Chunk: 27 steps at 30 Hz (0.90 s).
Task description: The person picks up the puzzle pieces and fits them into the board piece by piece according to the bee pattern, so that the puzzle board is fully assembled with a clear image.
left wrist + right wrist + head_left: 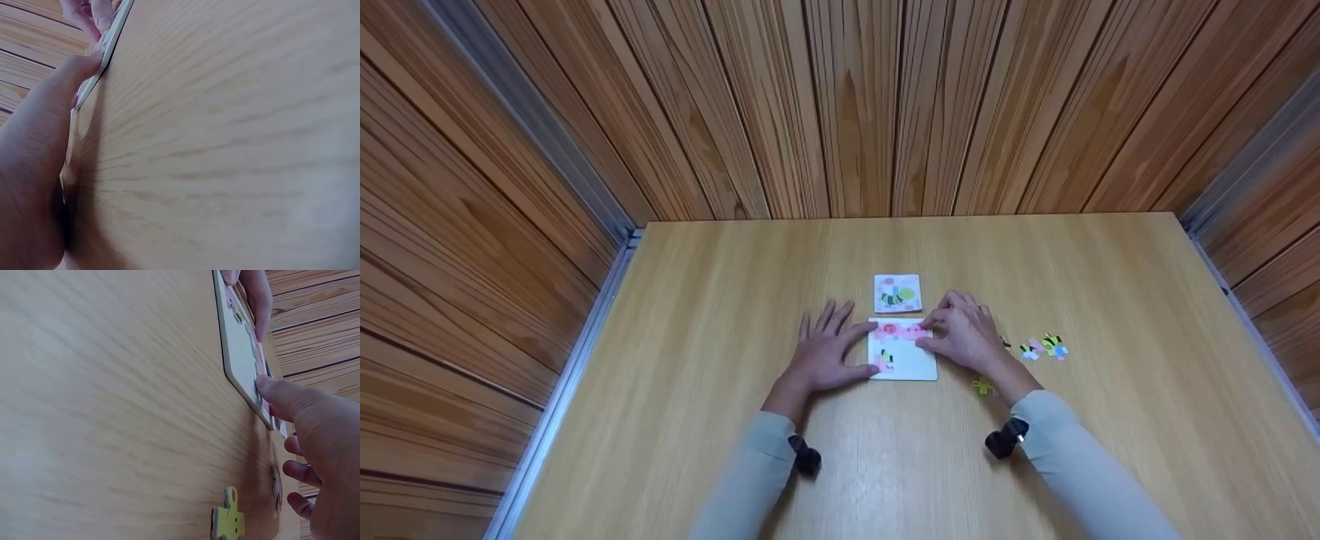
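A small white puzzle board (911, 367) lies flat on the table, with pink jigsaw pieces (889, 330) along its far edge. Another piece showing part of a bee (886, 361) sits at its near left corner. My left hand (826, 355) is spread beside the board, its index finger and thumb touching the left edge. With thumb and index finger, my right hand (964, 335) pinches a pink puzzle piece (915, 331) at the board's far right corner; the fingers partly hide it. In the right wrist view, the right thumb (275, 391) rests over the board's edge.
Just beyond the board lies a square picture card (898, 293) with a bee on it. Loose puzzle pieces (1054, 346) lie to the right of my right hand. A yellow piece (228, 520) lies near the right wrist. Wood-panelled walls (847, 112) surround the table.
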Tool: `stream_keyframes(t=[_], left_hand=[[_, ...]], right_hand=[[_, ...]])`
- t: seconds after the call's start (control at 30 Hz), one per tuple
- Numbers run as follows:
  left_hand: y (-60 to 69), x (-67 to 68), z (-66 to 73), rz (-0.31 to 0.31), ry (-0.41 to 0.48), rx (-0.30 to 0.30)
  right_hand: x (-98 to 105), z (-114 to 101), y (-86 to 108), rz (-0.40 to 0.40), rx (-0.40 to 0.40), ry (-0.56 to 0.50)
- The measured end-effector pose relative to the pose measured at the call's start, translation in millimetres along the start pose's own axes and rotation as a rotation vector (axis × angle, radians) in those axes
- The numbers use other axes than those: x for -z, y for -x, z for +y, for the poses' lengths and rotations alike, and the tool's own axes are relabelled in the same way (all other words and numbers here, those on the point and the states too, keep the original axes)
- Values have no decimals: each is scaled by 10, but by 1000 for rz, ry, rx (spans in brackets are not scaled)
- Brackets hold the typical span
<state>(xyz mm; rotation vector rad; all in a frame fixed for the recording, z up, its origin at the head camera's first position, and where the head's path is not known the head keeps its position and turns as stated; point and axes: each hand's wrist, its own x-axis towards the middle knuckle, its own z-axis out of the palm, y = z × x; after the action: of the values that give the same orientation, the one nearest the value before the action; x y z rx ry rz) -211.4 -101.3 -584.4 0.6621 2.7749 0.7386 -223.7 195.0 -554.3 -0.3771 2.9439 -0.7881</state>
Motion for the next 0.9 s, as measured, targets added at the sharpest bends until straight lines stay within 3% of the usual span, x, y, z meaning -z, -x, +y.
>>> stream_keyframes(t=[0.27, 0.47, 0.9], left_hand=[[-23, -43, -64, 13, 33, -12], [-17, -1, -8, -12, -2, 20], [-5, 14, 3, -4, -6, 12]], right_hand=[[16, 64, 36, 50, 70, -33], [108, 195, 72, 102, 112, -82], [297, 445, 174, 126, 80, -79]])
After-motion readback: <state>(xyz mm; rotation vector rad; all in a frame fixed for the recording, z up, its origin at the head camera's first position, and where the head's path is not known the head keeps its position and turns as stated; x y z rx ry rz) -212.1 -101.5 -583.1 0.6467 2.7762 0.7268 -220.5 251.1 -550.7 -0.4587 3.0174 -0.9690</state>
